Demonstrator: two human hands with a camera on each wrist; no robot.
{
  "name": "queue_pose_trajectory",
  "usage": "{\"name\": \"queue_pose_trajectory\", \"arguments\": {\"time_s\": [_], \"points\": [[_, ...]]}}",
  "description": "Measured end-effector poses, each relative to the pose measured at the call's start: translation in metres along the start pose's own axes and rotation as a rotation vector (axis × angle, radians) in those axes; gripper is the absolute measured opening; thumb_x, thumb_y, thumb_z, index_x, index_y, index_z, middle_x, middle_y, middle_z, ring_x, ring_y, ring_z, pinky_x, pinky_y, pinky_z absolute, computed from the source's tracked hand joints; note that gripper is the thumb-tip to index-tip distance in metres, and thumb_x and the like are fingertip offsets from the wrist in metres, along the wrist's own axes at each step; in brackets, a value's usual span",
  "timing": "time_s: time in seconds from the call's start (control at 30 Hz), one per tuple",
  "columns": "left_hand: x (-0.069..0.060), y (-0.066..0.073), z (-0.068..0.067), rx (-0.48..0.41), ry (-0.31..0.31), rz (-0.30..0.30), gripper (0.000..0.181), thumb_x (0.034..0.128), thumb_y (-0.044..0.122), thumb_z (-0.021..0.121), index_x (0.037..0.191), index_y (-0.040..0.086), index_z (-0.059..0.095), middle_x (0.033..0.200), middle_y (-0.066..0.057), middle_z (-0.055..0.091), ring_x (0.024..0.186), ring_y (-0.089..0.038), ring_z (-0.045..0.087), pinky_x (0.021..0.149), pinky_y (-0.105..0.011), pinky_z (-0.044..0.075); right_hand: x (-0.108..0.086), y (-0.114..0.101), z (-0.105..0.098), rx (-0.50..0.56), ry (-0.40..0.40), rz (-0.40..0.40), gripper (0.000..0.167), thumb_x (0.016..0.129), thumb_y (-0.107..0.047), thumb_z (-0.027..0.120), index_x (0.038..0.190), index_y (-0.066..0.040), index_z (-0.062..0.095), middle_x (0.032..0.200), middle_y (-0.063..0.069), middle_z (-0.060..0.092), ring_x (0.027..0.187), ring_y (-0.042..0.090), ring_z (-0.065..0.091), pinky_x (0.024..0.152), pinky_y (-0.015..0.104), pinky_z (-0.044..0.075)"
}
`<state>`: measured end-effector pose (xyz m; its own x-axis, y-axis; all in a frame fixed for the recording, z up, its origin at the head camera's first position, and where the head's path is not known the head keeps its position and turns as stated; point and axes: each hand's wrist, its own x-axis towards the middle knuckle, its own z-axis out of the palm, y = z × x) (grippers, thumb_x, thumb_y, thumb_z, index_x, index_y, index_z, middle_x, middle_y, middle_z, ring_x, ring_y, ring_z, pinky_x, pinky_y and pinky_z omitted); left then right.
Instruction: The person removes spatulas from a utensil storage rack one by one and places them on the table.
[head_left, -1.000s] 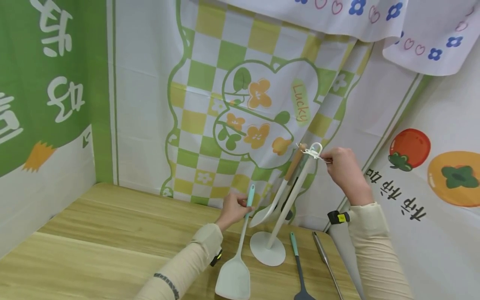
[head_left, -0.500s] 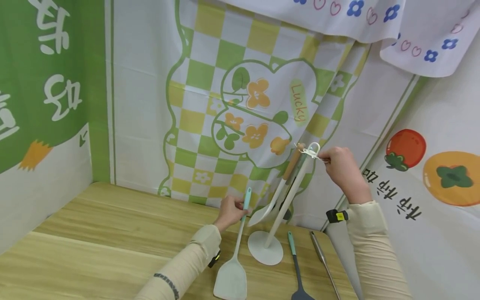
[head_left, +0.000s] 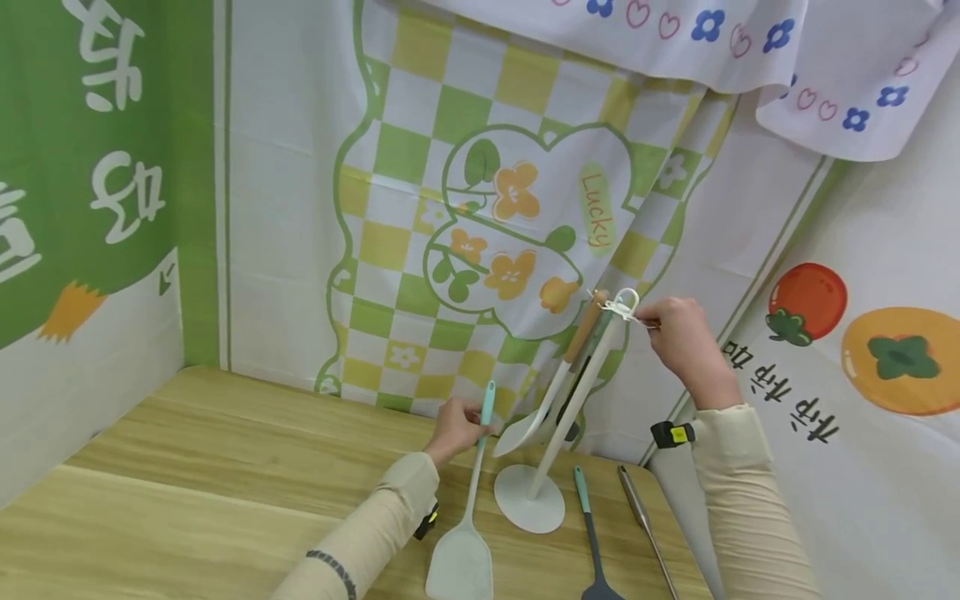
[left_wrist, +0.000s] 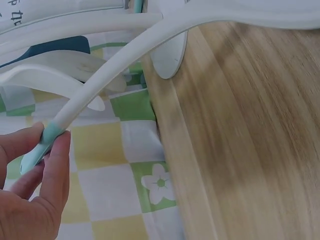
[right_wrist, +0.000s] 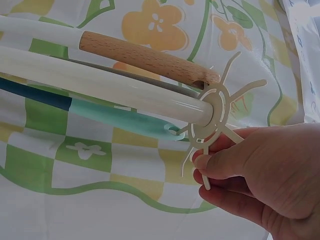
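In the head view, my left hand [head_left: 455,429] pinches the mint handle of a white spatula [head_left: 461,562], whose broad blade points down toward me. Thumb and fingers close round that handle in the left wrist view. Just to the right stands a white utensil rack [head_left: 573,408] with a round base. My right hand [head_left: 681,342] is at its top, pinching one hook of the spoked hook ring [right_wrist: 250,89] between thumb and fingers. From other hooks hang a wooden-handled utensil [right_wrist: 140,55] with a white head and a mint-handled utensil [right_wrist: 120,120] with a dark shaft.
On the wooden table [head_left: 225,500], right of the rack, lie a dark grey spatula [head_left: 590,525] with a mint handle and a slim metal utensil [head_left: 648,525]. A checked curtain [head_left: 405,150] hangs close behind the rack. The table's right edge runs beside the metal utensil.
My left hand and the white spatula have shifted slightly left and down, a little away from the rack. My right hand keeps its hold on the hook.
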<state>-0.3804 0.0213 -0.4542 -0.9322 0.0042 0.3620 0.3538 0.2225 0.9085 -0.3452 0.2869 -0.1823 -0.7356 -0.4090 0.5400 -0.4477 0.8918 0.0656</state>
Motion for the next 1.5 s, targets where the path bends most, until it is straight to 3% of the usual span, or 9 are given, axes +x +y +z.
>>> {"name": "queue_pose_trajectory", "arguments": {"time_s": [0.27,0.43,0.7,1.03,1.3,1.5], "points": [[-0.001,-0.009,-0.002,-0.084,-0.029,-0.104,0.025,0.0789,-0.005,0.080,0.103,-0.011,0.074,0.082,-0.016,0.072,0.067,-0.016,0.067,0.059,-0.035,0.063,0.000,0.000,0.002,0.013,0.001,-0.008,0.032,0.085,0.020,0.058,0.103,0.004,0.078,0.098,0.025,0.075,0.084,0.039,0.072,0.071,0.050,0.060],[0.000,-0.010,-0.001,-0.109,-0.050,-0.099,0.026,0.0795,-0.010,0.075,0.105,-0.013,0.073,0.087,-0.023,0.074,0.073,-0.021,0.070,0.064,-0.040,0.064,0.001,0.002,0.001,0.013,0.011,-0.003,0.033,0.085,0.020,0.056,0.104,0.004,0.078,0.098,0.025,0.075,0.086,0.040,0.072,0.072,0.051,0.060],[0.001,-0.019,0.002,-0.060,-0.067,-0.075,0.020,0.0751,-0.017,0.066,0.095,-0.016,0.072,0.078,-0.024,0.070,0.063,-0.016,0.064,0.056,-0.028,0.060,0.002,0.002,0.002,0.012,0.023,-0.008,0.033,0.085,0.020,0.057,0.102,0.003,0.079,0.095,0.022,0.076,0.084,0.038,0.072,0.070,0.050,0.059],[0.000,-0.030,0.004,-0.051,-0.058,-0.110,0.025,0.0776,-0.016,0.069,0.103,-0.019,0.070,0.087,-0.027,0.072,0.068,-0.019,0.068,0.059,-0.029,0.061,0.002,0.001,0.001,0.024,0.028,-0.011,0.033,0.085,0.021,0.057,0.103,0.004,0.078,0.096,0.024,0.075,0.087,0.040,0.072,0.072,0.051,0.060],[0.001,-0.034,0.005,-0.059,-0.075,-0.112,0.021,0.0760,-0.020,0.066,0.096,-0.019,0.070,0.075,-0.023,0.067,0.058,-0.012,0.057,0.055,-0.026,0.059,0.001,0.006,0.004,0.031,0.035,-0.004,0.029,0.088,0.018,0.059,0.106,0.006,0.077,0.099,0.026,0.075,0.089,0.041,0.072,0.070,0.049,0.059],[0.002,-0.041,0.006,-0.038,-0.075,-0.086,0.015,0.0716,-0.022,0.066,0.086,-0.018,0.069,0.069,-0.018,0.067,0.057,-0.013,0.057,0.053,-0.027,0.058,-0.001,0.009,0.006,0.065,0.032,0.008,0.027,0.089,0.018,0.059,0.110,0.009,0.074,0.104,0.029,0.073,0.096,0.044,0.071,0.080,0.054,0.060]]}}
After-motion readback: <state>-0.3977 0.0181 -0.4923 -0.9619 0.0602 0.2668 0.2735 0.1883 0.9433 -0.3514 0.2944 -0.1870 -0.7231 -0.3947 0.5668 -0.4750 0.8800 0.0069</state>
